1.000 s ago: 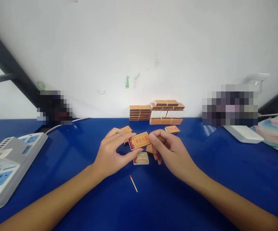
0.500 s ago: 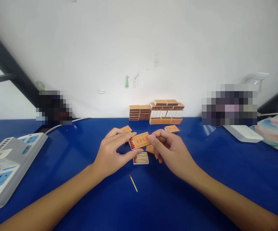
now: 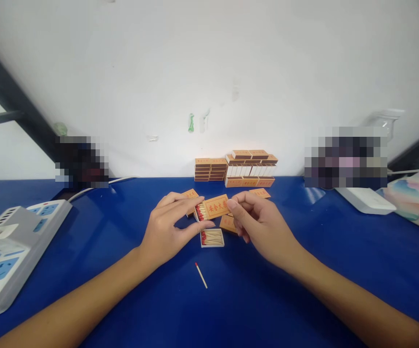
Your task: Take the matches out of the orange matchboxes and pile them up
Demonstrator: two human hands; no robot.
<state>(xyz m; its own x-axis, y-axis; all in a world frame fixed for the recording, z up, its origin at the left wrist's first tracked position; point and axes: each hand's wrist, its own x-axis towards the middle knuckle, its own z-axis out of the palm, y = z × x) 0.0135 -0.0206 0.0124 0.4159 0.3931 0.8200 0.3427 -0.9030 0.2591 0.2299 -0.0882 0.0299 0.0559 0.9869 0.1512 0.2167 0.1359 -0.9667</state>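
Note:
Between both hands is a matchbox [image 3: 217, 207] with an orange sleeve, its white tray partly slid out at the left so red match heads show. My left hand [image 3: 171, 224] pinches the tray end between thumb and fingers. My right hand [image 3: 255, 215] grips the sleeve's right end, thumb on top. Just below lies an open matchbox tray [image 3: 212, 238] full of matches. An orange matchbox sleeve [image 3: 228, 224] is beside it, partly covered by my right fingers. Nearer me a single match [image 3: 201, 276] lies on the blue table [image 3: 231, 309].
Stacked matchboxes [image 3: 251, 169] stand against the wall, with a lower stack [image 3: 210, 169] at their left. One matchbox [image 3: 191, 195] lies behind my left hand, another [image 3: 260, 193] behind my right. A white power strip [image 3: 24, 251] is at the left; a white object [image 3: 371, 201] sits at the right.
The orange sleeve has moved to the right with my right hand, so more of the tray and its matches shows at the left. My left hand has hardly moved.

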